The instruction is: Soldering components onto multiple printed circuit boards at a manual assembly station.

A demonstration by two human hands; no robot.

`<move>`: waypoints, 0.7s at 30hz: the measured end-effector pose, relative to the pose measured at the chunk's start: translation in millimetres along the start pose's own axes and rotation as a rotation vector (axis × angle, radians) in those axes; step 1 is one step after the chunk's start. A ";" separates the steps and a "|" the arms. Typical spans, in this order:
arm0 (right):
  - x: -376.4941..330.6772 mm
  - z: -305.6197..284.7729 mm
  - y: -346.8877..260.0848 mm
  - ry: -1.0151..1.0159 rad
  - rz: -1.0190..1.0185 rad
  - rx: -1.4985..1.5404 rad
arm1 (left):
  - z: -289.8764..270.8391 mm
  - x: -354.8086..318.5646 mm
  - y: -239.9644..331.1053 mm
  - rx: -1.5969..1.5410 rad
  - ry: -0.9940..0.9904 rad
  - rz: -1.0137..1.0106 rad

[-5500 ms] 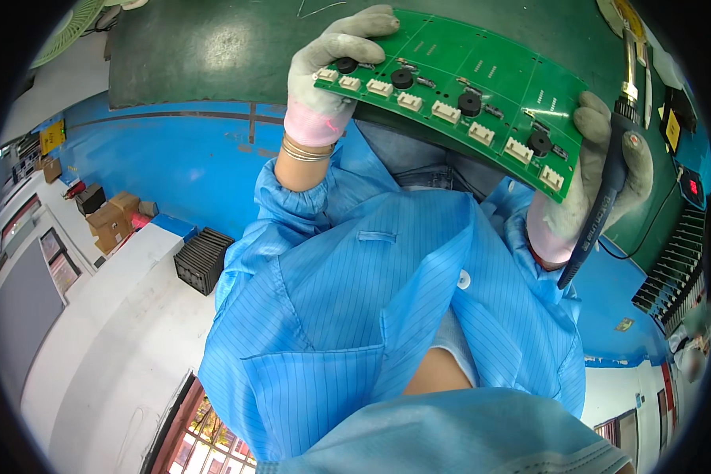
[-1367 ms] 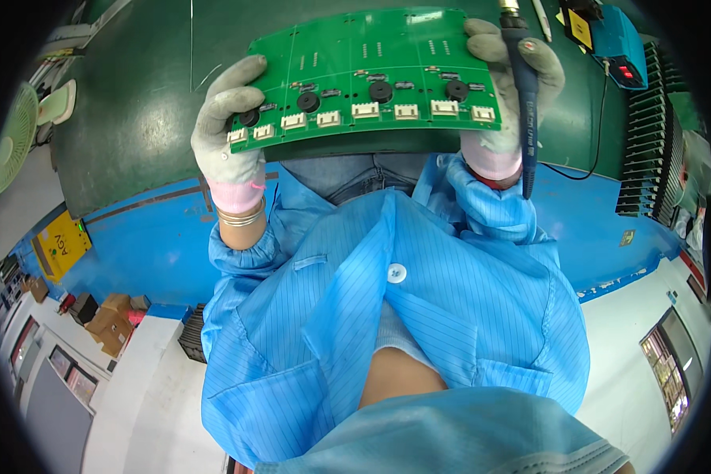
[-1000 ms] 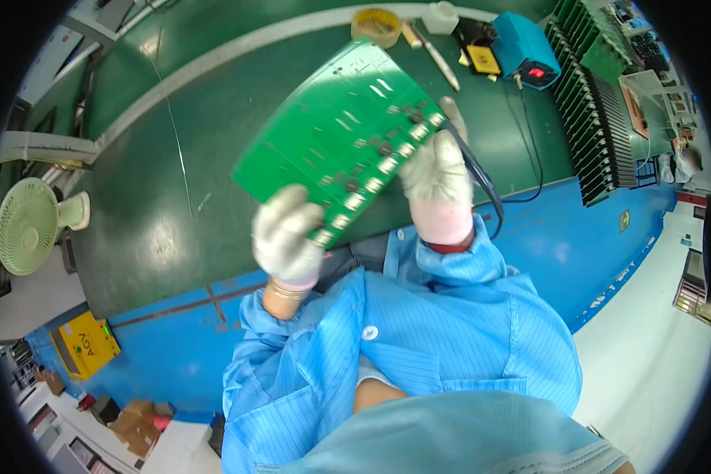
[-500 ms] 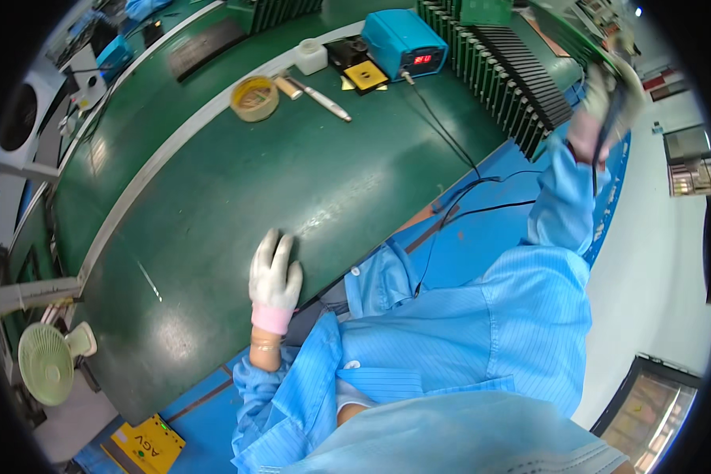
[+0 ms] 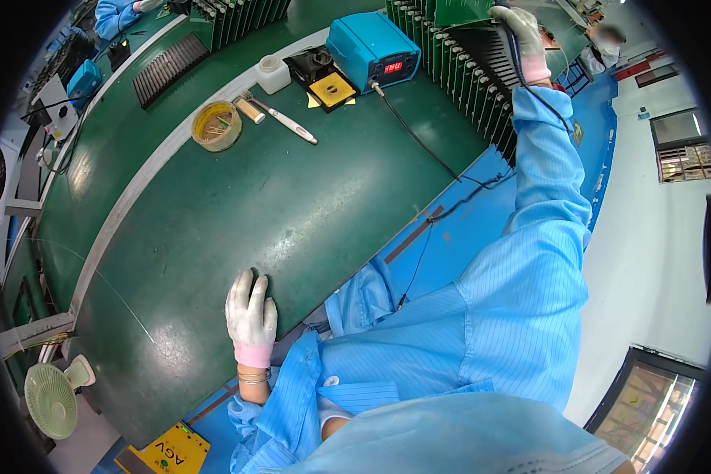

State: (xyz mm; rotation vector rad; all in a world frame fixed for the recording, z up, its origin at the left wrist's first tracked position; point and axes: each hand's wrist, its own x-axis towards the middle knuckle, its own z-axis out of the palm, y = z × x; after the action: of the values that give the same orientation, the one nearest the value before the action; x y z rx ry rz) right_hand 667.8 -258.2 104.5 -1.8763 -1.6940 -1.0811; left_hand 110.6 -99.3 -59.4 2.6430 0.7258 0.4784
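My left hand, in a white glove with a pink cuff, lies on the green work table near its front edge. Its fingers are stretched out and it holds nothing. At the upper right my gloved right hand is closed at the edge of a green circuit board, above a black rack with several upright boards. A black, cable-like handle runs along that hand, its cord trailing past the wrist. The board's far part is cut off by the picture's upper rim.
A blue soldering station stands left of the rack, beside an iron stand with a yellow sponge. Further left are a white bottle, a white pen-like tool, a brush and a round tub. A fan stands lower left.
My right hand has moved left and up with the green board, from beyond the rack to above it. My left hand still lies on the table. The whole view has shifted somewhat.
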 end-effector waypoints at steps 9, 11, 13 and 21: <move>9.0 -11.5 9.8 -0.126 -0.031 0.060 | 4.2 7.0 4.3 0.014 -0.021 -0.002; 19.6 5.1 3.1 -0.028 -0.090 0.020 | -0.8 3.1 1.0 0.041 -0.016 -0.040; 25.1 34.9 42.5 -0.094 -0.103 -0.047 | -6.0 3.0 -5.2 0.003 -0.008 -0.020; 8.4 92.6 107.7 -0.160 0.339 0.646 | -20.1 -7.7 -34.4 -0.186 -0.009 0.010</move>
State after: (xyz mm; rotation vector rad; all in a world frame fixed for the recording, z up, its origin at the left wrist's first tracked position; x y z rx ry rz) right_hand 796.9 -206.2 74.8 -1.7431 -1.4833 -0.2116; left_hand 81.7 -70.8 -57.9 2.4755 0.6329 0.5105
